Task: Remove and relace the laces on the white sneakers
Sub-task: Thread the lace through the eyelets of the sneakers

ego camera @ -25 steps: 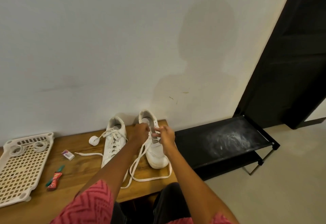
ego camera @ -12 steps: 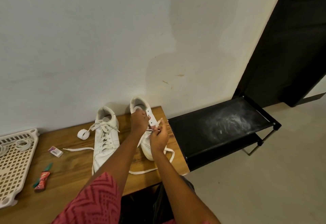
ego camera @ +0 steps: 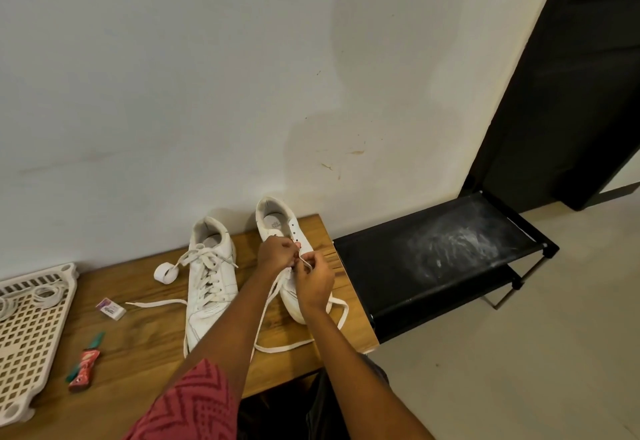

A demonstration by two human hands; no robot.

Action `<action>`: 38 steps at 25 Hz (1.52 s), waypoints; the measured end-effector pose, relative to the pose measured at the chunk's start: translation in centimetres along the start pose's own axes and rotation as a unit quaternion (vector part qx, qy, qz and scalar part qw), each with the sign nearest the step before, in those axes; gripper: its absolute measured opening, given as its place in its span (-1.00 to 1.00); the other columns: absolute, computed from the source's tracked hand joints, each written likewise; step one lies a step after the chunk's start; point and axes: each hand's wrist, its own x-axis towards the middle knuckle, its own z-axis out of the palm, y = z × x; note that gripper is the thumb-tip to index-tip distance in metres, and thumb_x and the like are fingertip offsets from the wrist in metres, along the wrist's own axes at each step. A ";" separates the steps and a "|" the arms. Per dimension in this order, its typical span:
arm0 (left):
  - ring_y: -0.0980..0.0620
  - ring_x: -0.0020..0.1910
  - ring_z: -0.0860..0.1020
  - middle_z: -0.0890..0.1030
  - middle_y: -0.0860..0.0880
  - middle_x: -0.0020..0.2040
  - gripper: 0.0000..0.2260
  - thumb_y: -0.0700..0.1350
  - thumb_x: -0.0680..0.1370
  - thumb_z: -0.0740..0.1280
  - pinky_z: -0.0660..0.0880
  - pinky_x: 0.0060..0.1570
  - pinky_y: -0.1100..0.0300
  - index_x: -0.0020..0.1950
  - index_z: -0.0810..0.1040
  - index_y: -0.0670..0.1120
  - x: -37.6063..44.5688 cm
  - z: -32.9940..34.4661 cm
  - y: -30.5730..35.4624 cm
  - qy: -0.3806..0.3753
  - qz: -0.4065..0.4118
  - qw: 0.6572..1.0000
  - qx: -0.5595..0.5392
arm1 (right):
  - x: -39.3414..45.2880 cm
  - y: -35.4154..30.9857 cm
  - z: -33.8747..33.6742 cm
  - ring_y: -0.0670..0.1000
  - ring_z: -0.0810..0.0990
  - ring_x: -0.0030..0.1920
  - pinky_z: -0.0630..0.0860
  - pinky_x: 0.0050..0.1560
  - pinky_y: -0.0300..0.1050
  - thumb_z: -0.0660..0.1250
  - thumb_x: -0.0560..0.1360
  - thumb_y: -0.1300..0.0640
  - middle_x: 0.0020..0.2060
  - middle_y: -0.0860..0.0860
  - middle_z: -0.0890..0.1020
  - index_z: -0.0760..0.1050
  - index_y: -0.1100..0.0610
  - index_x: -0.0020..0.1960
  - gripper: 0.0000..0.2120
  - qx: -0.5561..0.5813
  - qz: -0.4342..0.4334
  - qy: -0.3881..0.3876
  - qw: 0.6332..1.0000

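Currently relacing right white leather sneaker [ego camera: 277, 228]: left hand [ego camera: 277, 255] and right hand [ego camera: 313, 280] both pinch flat white lace [ego camera: 304, 342]; next, thread upper eyelets.

- Left hand [ego camera: 277, 254]: arm stretched forward, fingers curled in a pinch.
- Right hand [ego camera: 315, 283]: just beside it, nearly touching, fingers curled, pinching too.

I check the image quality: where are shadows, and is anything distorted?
Head view: a soft shadow on the wall above the right sneaker; the black door frame leans from wide-angle distortion; both hands stay sharp; no glare.
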 end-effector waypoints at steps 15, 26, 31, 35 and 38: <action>0.05 -0.13 0.56 0.64 -0.21 0.03 -0.75 -0.36 0.48 0.34 0.42 -0.24 0.48 0.15 0.55 -0.29 -2.0 -1.1 -1.1 -0.013 0.121 0.992 0.041 | 0.6 -0.4 -0.2 -0.03 0.55 -0.11 0.46 -0.22 -0.35 0.40 0.43 0.25 -0.10 0.06 0.58 0.48 0.20 0.02 -0.81 0.005 0.061 -0.023 0.998; -0.10 0.14 0.56 0.54 -0.19 0.20 -0.72 -0.18 0.59 0.24 0.52 0.09 0.10 0.29 0.40 -0.21 -5.0 2.4 0.0 0.129 0.123 0.961 0.213 | 1.6 -0.5 -0.5 0.04 0.58 0.03 0.51 -0.08 -0.20 0.31 0.53 0.21 0.04 0.13 0.60 0.49 0.24 0.11 -0.82 -0.100 0.031 -0.046 0.993; -0.09 0.04 0.60 0.61 -0.18 0.10 -0.78 -0.19 0.57 0.27 0.53 -0.02 0.17 0.19 0.50 -0.23 -4.8 2.5 0.8 0.158 0.119 0.968 0.153 | 1.2 0.4 -0.1 0.02 0.60 -0.07 0.59 -0.05 -0.14 0.29 0.55 0.14 -0.07 0.10 0.62 0.55 0.22 0.00 -0.84 -0.047 0.004 -0.025 0.999; -0.10 0.03 0.59 0.61 -0.21 0.07 -0.84 -0.28 0.58 0.22 0.52 -0.01 0.18 0.11 0.51 -0.27 -4.2 2.5 -0.1 0.142 0.108 0.981 0.082 | 1.2 1.0 -0.1 0.03 0.58 -0.14 0.57 -0.12 -0.16 0.33 0.53 0.18 -0.15 0.10 0.62 0.59 0.22 -0.06 -0.89 -0.013 -0.006 -0.016 1.000; -0.10 0.01 0.59 0.62 -0.23 0.04 -0.85 -0.34 0.55 0.25 0.46 -0.07 0.25 0.08 0.54 -0.29 -3.3 2.2 -0.7 0.143 0.089 0.985 0.030 | 1.5 1.0 -0.1 0.04 0.60 -0.13 0.60 -0.09 -0.09 0.35 0.51 0.19 -0.14 0.11 0.63 0.60 0.23 -0.04 -0.88 -0.008 -0.009 -0.021 1.000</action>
